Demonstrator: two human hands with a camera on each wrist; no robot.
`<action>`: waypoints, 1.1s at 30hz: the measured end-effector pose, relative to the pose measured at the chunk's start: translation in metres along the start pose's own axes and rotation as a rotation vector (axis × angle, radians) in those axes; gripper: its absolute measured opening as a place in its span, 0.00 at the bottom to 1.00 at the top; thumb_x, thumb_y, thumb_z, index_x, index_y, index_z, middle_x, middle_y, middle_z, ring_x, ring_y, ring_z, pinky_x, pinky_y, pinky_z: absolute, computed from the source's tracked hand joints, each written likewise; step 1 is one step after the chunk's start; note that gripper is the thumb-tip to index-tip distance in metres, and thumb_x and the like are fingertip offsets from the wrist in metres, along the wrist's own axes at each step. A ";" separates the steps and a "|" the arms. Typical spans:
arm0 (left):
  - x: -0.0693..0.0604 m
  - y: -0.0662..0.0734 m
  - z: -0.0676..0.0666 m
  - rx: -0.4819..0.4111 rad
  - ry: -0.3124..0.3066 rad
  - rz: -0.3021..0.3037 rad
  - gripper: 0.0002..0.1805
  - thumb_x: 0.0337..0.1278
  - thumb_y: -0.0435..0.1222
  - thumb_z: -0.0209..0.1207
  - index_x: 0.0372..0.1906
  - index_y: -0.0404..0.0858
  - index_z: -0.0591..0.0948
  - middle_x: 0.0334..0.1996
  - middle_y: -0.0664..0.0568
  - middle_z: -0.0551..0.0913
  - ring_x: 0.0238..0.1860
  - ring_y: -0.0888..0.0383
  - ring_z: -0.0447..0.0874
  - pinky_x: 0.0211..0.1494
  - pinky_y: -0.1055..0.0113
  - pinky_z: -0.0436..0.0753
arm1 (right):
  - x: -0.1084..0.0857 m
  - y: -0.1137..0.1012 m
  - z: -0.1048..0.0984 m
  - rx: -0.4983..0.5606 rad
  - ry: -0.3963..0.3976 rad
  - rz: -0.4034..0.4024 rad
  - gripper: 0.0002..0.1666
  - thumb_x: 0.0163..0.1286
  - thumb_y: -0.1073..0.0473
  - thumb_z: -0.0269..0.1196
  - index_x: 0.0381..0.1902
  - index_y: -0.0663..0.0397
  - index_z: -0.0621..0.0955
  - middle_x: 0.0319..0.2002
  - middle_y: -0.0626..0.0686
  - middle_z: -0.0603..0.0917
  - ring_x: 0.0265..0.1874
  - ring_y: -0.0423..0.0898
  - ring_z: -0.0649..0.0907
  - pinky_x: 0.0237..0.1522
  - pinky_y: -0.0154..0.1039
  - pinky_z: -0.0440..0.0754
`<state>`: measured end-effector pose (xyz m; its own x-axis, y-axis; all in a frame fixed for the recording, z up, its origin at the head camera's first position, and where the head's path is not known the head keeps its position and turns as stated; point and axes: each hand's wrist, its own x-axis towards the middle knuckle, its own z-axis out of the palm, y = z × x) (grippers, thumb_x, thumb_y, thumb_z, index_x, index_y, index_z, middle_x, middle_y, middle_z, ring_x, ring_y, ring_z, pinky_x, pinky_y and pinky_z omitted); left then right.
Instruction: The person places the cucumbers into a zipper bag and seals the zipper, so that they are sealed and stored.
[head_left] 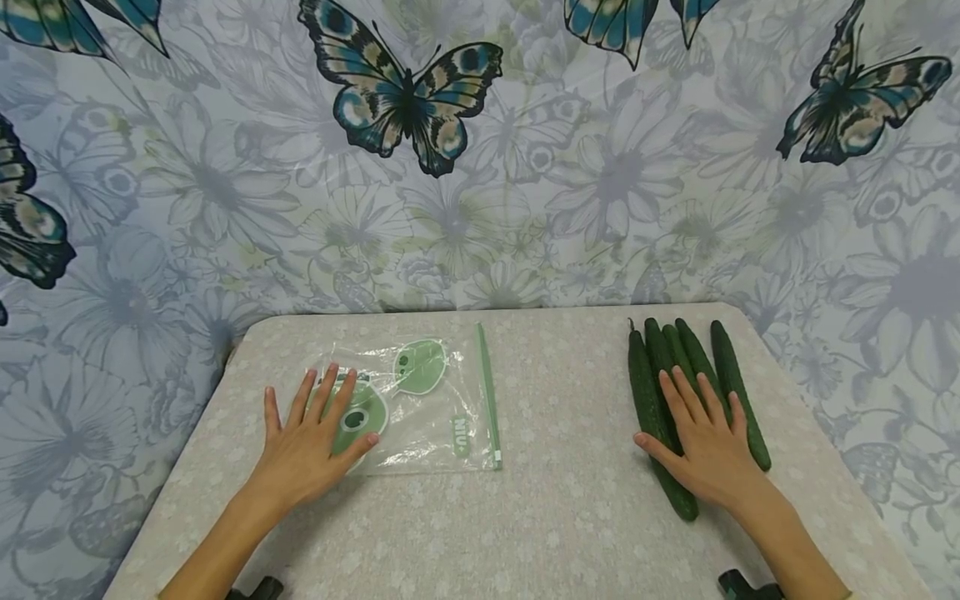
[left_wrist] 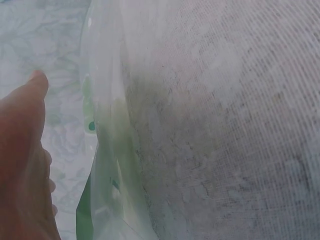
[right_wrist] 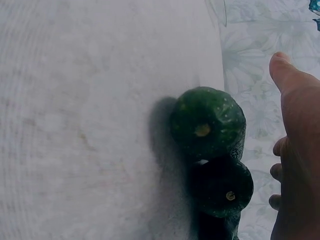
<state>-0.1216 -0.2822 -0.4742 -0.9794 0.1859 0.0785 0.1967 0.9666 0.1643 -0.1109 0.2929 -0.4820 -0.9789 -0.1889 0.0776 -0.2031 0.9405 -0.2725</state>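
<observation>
A clear zip bag (head_left: 431,417) with green cartoon prints and a green zip edge (head_left: 486,383) lies flat on the left half of the table. Over its left part is my left hand (head_left: 303,454), fingers spread and straight, holding nothing. On the right, several long dark green cucumbers (head_left: 738,392) lie side by side. My right hand (head_left: 708,454) is spread above them, its fingers straight. In the right wrist view a gap shows between that hand and the cucumber ends (right_wrist: 207,122). The left wrist view shows the bag's edge (left_wrist: 115,135) beside the left thumb (left_wrist: 30,95), apart from it.
The table (head_left: 555,500) wears a pale floral cloth and has rounded far corners. A stretch of bare cloth separates the bag from the cucumbers. Behind hangs a fabric backdrop (head_left: 525,242) printed with butterflies and flowers. Dark wrist camera parts (head_left: 266,588) show at the bottom.
</observation>
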 end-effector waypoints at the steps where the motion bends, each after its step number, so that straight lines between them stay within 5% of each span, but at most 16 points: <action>1: 0.001 0.001 0.000 -0.007 0.001 0.000 0.57 0.70 0.74 0.49 0.90 0.56 0.40 0.91 0.52 0.34 0.91 0.39 0.31 0.79 0.22 0.21 | 0.000 0.000 0.000 -0.002 -0.001 0.000 0.61 0.77 0.26 0.56 0.90 0.37 0.37 0.90 0.55 0.42 0.89 0.66 0.41 0.79 0.80 0.32; 9: 0.010 0.024 -0.001 -0.154 -0.006 0.045 0.51 0.77 0.67 0.50 0.90 0.53 0.43 0.90 0.45 0.42 0.90 0.35 0.36 0.81 0.23 0.22 | -0.003 0.004 -0.001 0.014 -0.005 0.024 0.59 0.79 0.27 0.54 0.90 0.43 0.40 0.90 0.58 0.44 0.88 0.68 0.43 0.78 0.81 0.36; 17: 0.030 0.062 0.009 -0.185 0.055 0.139 0.49 0.74 0.58 0.61 0.89 0.48 0.53 0.85 0.41 0.58 0.85 0.36 0.53 0.81 0.20 0.43 | -0.010 0.000 -0.002 0.031 0.069 0.072 0.57 0.78 0.30 0.59 0.89 0.52 0.50 0.82 0.68 0.60 0.78 0.75 0.57 0.71 0.81 0.49; 23: 0.040 0.088 0.016 -0.235 0.030 0.212 0.46 0.72 0.55 0.65 0.85 0.44 0.61 0.79 0.40 0.68 0.80 0.36 0.64 0.80 0.31 0.64 | -0.016 -0.011 -0.006 0.044 0.113 0.107 0.53 0.74 0.34 0.67 0.84 0.55 0.63 0.72 0.71 0.68 0.67 0.74 0.64 0.63 0.77 0.58; 27: 0.045 0.107 0.021 -0.247 0.004 0.241 0.44 0.69 0.55 0.67 0.83 0.46 0.66 0.75 0.43 0.73 0.76 0.37 0.69 0.76 0.33 0.70 | -0.020 -0.018 -0.010 0.029 0.126 0.112 0.45 0.71 0.34 0.70 0.73 0.59 0.74 0.60 0.69 0.77 0.54 0.68 0.72 0.53 0.67 0.71; 29: 0.048 0.115 0.025 -0.241 -0.014 0.252 0.44 0.68 0.55 0.69 0.82 0.47 0.67 0.72 0.44 0.75 0.73 0.39 0.72 0.72 0.36 0.73 | -0.023 -0.021 -0.013 0.036 0.095 0.138 0.41 0.71 0.33 0.69 0.67 0.58 0.78 0.49 0.62 0.82 0.43 0.61 0.76 0.40 0.56 0.78; 33: 0.053 0.131 0.032 -0.226 -0.050 0.282 0.44 0.65 0.57 0.70 0.81 0.50 0.68 0.65 0.48 0.78 0.63 0.47 0.75 0.63 0.48 0.78 | -0.030 -0.027 -0.016 0.057 -0.007 0.192 0.36 0.72 0.32 0.68 0.62 0.53 0.78 0.29 0.45 0.79 0.21 0.44 0.73 0.20 0.39 0.70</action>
<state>-0.1494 -0.1403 -0.4804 -0.8850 0.4536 0.1047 0.4592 0.8136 0.3566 -0.0758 0.2778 -0.4615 -0.9999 -0.0096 0.0122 -0.0132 0.9420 -0.3353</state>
